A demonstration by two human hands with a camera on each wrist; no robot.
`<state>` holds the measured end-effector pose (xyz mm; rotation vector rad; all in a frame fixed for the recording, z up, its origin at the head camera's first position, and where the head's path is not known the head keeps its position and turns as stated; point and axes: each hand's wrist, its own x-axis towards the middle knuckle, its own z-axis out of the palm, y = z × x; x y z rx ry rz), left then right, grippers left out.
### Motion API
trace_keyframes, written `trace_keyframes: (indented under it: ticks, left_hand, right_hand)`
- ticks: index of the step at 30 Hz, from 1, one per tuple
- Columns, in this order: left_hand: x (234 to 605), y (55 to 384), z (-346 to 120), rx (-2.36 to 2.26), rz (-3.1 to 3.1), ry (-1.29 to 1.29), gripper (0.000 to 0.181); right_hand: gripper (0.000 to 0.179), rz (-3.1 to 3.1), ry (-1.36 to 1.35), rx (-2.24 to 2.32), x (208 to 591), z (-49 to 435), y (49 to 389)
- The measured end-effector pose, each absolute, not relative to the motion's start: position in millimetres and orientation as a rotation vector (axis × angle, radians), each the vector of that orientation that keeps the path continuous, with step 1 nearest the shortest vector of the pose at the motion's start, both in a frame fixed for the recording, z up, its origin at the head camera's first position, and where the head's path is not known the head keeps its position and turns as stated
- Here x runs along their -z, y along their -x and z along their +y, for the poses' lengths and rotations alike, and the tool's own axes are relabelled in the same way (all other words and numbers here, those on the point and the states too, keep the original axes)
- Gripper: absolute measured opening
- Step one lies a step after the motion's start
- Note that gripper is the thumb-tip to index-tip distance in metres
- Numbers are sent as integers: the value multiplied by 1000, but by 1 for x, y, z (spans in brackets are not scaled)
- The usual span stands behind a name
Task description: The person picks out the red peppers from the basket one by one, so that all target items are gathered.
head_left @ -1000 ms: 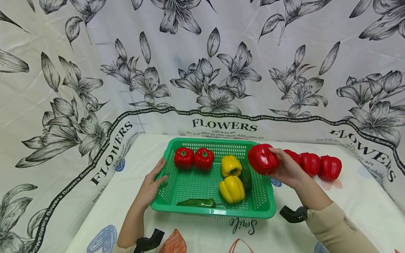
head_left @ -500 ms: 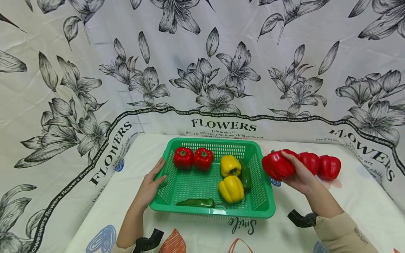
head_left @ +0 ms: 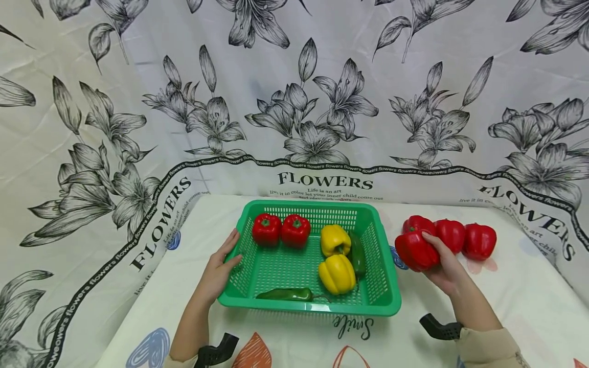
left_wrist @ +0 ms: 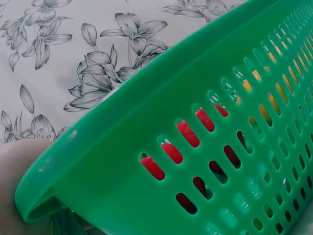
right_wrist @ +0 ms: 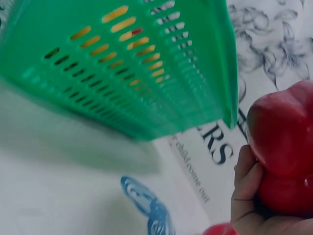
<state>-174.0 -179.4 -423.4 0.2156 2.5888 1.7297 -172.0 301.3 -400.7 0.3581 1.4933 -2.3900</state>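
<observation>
A green plastic basket (head_left: 313, 307) holds two red bell peppers (head_left: 281, 231), two yellow bell peppers (head_left: 337, 275), a dark green cucumber-like vegetable (head_left: 357, 254) and a long green chili pepper (head_left: 286, 294). My left hand (head_left: 216, 271) grips the basket's left rim, thumb over the edge; in the left wrist view only a bit of that hand (left_wrist: 19, 159) shows behind the rim. Right of the basket, my right hand (head_left: 446, 266) holds a red bell pepper (head_left: 415, 251) in its curled fingers. The right wrist view shows this pepper (right_wrist: 286, 142) beside the basket's outer wall.
Three more red bell peppers (head_left: 451, 236) stand in a row behind and right of the held one, the leftmost partly covered by it. A white printed cloth (head_left: 276, 342) covers the table. A flower-printed curtain (head_left: 322, 122) hangs behind.
My right hand has carried the red bell pepper from over the basket's right rim rightward and down, toward the row of peppers. The left hand stays at the basket's left rim.
</observation>
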Motion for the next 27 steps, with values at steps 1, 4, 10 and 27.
trace_keyframes:
  ticks: [1,4,10,27]
  left_hand:
    - [423,174,-179,-1730,2587,-216,55]
    - [422,174,-179,-1731,2584,-224,56]
    - [423,174,-180,-1728,2589,-213,56]
    - [423,174,-178,-1729,2589,-216,56]
  right_hand:
    - [42,1476,-390,2403,403,303,171]
    - [50,1452,-448,2432,410,308,171]
    - [73,1582,-493,2404,420,315,173]
    - [88,2043,-721,2025,447,321,175]
